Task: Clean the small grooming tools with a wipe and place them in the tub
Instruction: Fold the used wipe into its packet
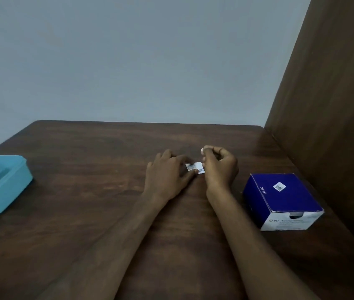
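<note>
Fingers [190,160] of the left hand [167,176] and of the right hand [220,167] are pinching a small white wipe packet [196,167] from opposite ends, holding it just above the middle of the brown tabletop [106,213]. Well apart at 9 o'clock from the hands, a light blue tub [21,180] is sitting near the edge, while a dark blue box of swabs [282,200] is resting at 4 o'clock, near the right forearm.

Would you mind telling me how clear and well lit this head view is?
Head view: dim and soft; the print on the wipe packet between left hand and right hand is unreadable, the blue box lettering only partly legible, and wide-angle distortion bends the table edges.
</note>
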`<action>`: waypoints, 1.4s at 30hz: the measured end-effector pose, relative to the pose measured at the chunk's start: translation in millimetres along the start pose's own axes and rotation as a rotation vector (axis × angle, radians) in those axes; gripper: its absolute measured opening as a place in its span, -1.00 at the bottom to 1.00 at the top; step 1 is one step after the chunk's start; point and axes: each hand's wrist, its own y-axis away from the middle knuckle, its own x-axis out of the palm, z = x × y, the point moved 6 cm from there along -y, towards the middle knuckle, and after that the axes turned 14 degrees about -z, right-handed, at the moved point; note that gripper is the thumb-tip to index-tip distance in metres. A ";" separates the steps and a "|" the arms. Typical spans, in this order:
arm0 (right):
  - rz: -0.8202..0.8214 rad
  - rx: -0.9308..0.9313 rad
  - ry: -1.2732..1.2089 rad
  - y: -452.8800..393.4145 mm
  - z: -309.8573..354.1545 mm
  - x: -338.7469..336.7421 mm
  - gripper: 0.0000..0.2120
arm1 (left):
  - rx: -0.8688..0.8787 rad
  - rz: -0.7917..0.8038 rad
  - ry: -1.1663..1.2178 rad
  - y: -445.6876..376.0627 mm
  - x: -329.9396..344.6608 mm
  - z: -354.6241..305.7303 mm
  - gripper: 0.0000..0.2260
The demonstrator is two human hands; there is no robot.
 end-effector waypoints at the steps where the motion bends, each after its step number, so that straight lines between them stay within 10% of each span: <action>1: 0.005 -0.005 0.000 0.9 0.4 0.2 -0.88 | -0.016 0.008 0.030 -0.9 0.5 1.1 -0.64; 42: 0.038 -0.388 0.015 23.4 33.7 0.7 -0.92 | -0.464 -0.043 1.041 -12.0 -11.6 36.2 -0.72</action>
